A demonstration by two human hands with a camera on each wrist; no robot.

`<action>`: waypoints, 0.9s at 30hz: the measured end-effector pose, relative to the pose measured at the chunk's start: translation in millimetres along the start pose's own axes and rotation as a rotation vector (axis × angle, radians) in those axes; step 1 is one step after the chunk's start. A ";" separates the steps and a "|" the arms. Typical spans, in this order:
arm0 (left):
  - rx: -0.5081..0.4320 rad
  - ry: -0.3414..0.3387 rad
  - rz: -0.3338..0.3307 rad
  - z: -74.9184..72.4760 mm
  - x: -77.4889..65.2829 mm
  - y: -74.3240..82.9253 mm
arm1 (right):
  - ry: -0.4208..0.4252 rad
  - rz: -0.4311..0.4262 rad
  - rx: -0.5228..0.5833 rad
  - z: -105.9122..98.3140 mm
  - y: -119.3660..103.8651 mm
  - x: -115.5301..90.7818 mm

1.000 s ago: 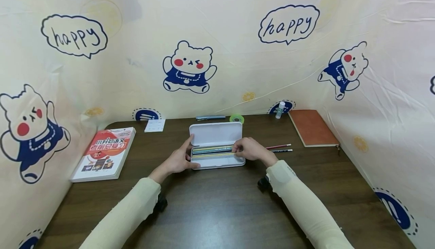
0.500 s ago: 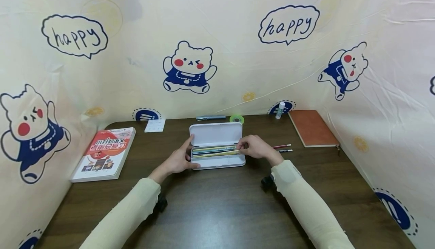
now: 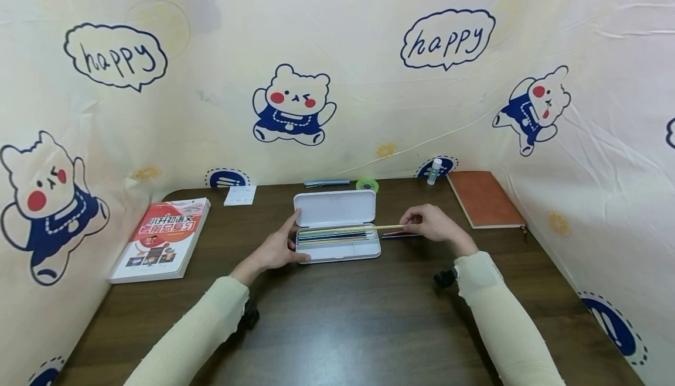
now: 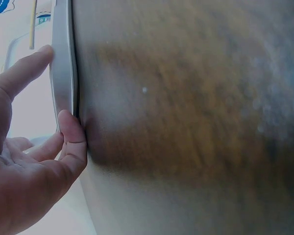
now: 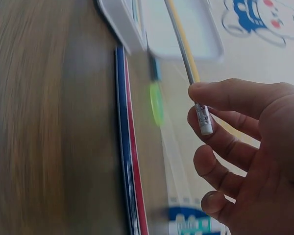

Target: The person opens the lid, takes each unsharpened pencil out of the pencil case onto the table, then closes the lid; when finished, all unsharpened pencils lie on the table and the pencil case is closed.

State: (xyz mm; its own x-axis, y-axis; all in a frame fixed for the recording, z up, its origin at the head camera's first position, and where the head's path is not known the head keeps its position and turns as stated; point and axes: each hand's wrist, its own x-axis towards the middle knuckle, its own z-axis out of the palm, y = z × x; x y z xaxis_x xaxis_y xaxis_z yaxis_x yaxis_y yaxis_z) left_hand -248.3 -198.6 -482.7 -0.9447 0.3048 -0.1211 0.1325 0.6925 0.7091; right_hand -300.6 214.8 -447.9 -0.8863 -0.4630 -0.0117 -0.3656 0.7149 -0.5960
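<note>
A white pencil case (image 3: 365, 251) lies with its lid raised on the table, several pencils (image 3: 332, 236) in its back part. My left hand (image 3: 275, 249) grips the left end of the case; in the left wrist view the thumb (image 4: 32, 68) is at its rim and the fingers are against its side. My right hand (image 3: 436, 224), to the right of the case, pinches a yellow pencil (image 3: 389, 227) near its white eraser end. The rest of that pencil reaches left over the case. Beneath it, a red pencil (image 5: 133, 152) and a dark pencil (image 5: 121, 98) lie side by side on the table.
Behind the case lie a blue pen (image 3: 327, 183) and a green tape roll (image 3: 367, 184). A glue stick (image 3: 435, 171) stands at the back right by a brown notebook (image 3: 485, 198). Leftward are a thick book (image 3: 163, 239) and a white paper slip (image 3: 240, 194). Patterned cloth surrounds the table.
My right hand has moved right, drawing the yellow pencil partly out over the case's right end. The left hand and the case have stayed in place.
</note>
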 end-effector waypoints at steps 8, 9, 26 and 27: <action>0.012 -0.003 -0.005 -0.6 0.8 -0.4 | 0.033 0.048 -0.028 -19.3 36.0 -24.2; 0.010 -0.003 -0.006 -0.8 0.6 -0.2 | 0.036 0.058 -0.028 -21.3 39.5 -27.3; -0.021 -0.013 -0.021 -1.0 -0.6 1.7 | 0.002 0.131 -0.070 -24.7 76.7 -55.2; -0.022 -0.013 -0.022 -1.0 -0.5 1.7 | 0.001 0.132 -0.074 -24.1 77.4 -54.7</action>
State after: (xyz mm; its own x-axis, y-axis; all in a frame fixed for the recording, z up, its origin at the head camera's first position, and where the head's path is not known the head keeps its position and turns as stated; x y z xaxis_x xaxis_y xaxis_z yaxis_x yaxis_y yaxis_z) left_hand -247.8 -198.2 -480.7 -0.9434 0.2979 -0.1458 0.1047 0.6847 0.7213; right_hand -287.3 308.1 -474.1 -0.9284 -0.3616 -0.0854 -0.2654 0.8064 -0.5284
